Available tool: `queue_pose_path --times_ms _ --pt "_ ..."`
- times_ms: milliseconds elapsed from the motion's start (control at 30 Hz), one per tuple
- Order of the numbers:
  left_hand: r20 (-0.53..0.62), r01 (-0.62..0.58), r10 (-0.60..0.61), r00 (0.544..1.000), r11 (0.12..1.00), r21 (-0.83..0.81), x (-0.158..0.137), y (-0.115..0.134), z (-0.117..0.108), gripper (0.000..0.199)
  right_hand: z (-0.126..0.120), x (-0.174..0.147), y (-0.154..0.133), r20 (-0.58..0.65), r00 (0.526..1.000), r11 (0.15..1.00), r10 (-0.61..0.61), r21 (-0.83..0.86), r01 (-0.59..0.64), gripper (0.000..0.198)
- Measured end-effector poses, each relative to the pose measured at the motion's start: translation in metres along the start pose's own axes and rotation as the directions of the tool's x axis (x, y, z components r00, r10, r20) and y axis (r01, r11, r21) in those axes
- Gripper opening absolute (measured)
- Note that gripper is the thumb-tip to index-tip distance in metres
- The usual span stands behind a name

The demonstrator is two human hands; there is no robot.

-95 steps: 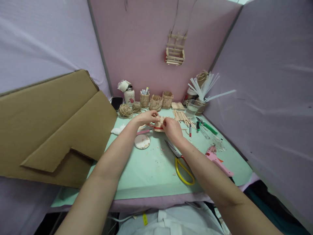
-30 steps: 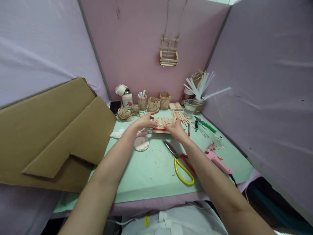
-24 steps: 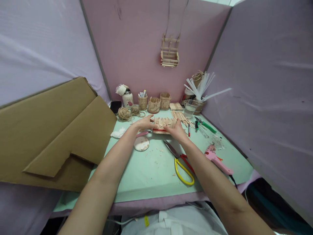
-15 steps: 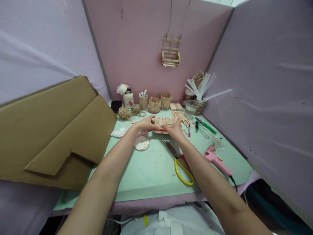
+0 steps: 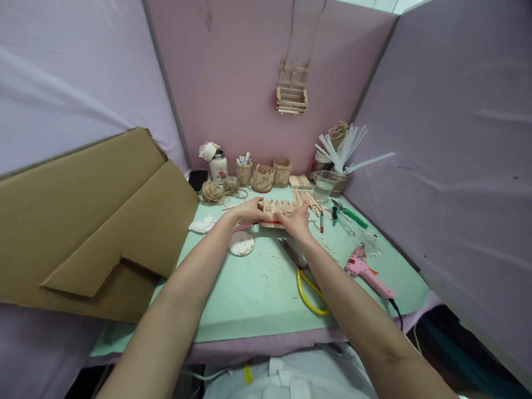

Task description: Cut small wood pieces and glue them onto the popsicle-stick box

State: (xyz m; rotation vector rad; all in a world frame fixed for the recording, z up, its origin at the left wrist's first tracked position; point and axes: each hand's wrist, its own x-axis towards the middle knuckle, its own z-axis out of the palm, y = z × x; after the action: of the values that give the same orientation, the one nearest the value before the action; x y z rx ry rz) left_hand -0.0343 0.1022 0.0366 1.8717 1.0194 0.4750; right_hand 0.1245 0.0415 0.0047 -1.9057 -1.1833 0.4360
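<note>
Between my two hands is a small craft piece made of wooden sticks (image 5: pixel 279 207), pale, with a jagged upper edge and a red strip along its near side. My left hand (image 5: pixel 251 209) grips its left end, fingers curled round the side. At the other end my right hand (image 5: pixel 295 219) holds it, thumb lying across the near face. Just below the left hand a pink-handled tool (image 5: pixel 243 226) lies partly hidden. Close by rests a round white disc (image 5: pixel 241 243) with bits on it. Scissors (image 5: pixel 310 291) with a yellow handle lie partly under my right forearm.
A pink glue gun (image 5: pixel 369 277) and green-handled pliers (image 5: pixel 351 213) lie at the right. Loose wooden sticks (image 5: pixel 307 200), a plastic cup of water (image 5: pixel 325 186) and twine balls (image 5: pixel 212 192) sit farther back. Cardboard (image 5: pixel 95 221) leans over the left side. A stick basket (image 5: pixel 291 101) hangs on the wall.
The craft piece has tilted slightly in my hands, so its jagged edge shows more clearly. My right forearm has shifted a little left, over the scissors' red handle.
</note>
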Motion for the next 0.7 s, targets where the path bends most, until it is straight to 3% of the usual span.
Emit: queue_pose_path --times_ms 700 --pt "0.026 -0.055 0.054 0.998 0.999 0.003 0.0006 0.0028 0.0004 0.054 0.0022 -0.0040 -0.0017 -0.033 0.999 0.999 -0.011 -0.034 0.010 0.107"
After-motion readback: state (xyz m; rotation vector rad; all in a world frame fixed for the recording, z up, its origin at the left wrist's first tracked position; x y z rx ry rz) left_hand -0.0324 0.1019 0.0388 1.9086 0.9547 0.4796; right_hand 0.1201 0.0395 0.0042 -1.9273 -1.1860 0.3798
